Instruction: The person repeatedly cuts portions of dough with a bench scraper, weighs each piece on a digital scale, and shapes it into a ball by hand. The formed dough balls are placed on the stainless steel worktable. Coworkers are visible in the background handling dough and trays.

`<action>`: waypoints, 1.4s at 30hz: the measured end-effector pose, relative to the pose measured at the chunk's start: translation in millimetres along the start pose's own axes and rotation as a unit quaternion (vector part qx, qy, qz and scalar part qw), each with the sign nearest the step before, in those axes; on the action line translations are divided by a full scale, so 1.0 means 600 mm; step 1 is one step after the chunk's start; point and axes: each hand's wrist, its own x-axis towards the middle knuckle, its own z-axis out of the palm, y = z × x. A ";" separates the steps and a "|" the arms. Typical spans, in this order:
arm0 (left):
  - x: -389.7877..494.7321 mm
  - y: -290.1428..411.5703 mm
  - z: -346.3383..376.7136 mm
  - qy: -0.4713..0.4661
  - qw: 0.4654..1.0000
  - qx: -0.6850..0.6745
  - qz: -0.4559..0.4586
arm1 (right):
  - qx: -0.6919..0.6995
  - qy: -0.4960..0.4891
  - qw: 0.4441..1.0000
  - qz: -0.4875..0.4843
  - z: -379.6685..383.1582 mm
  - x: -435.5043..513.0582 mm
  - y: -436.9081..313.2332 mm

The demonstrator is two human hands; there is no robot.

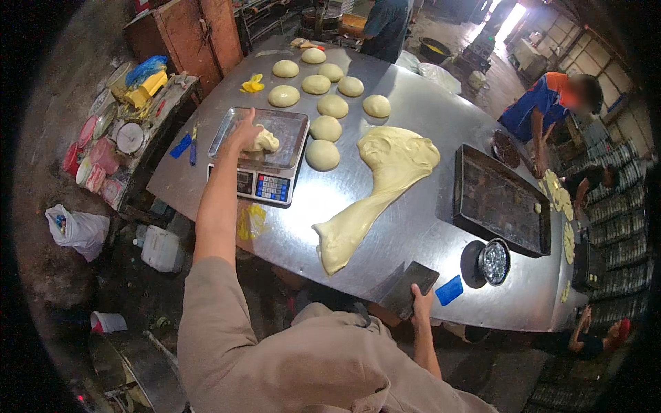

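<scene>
My left hand (pixel 245 134) reaches over the metal pan (pixel 289 124) of a digital scale (pixel 249 185). It is against a small lump of pale dough (pixel 265 142) in the pan; one digit points away from it, and whether the others grip the dough is hidden. At the table's near edge, my right hand (pixel 422 302) holds a broad, dark, flat dough cutter (pixel 408 289). A long, stretched mass of dough (pixel 392 170) lies between the scale and a black baking pan. Several rounded dough balls (pixel 323 155) sit beside and beyond the scale.
A blue plastic scraper (pixel 449 290) and a round metal bowl (pixel 494 261) lie right of my right hand. The black baking pan (pixel 501 201) is farther right. A person (pixel 542 108) works across the table (pixel 351 258). Tubs (pixel 106 155) crowd a side bench at left.
</scene>
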 end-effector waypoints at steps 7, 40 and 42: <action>-0.030 0.020 0.080 0.032 0.980 0.190 -0.041 | -0.037 0.001 0.999 -0.034 0.046 -0.019 0.012; -0.636 0.211 0.482 0.045 0.999 0.012 0.012 | -0.071 -0.057 0.994 -0.062 0.077 -0.015 -0.017; -0.631 0.202 0.520 0.120 0.993 0.006 0.009 | -0.105 -0.113 0.984 -0.092 0.081 -0.022 -0.049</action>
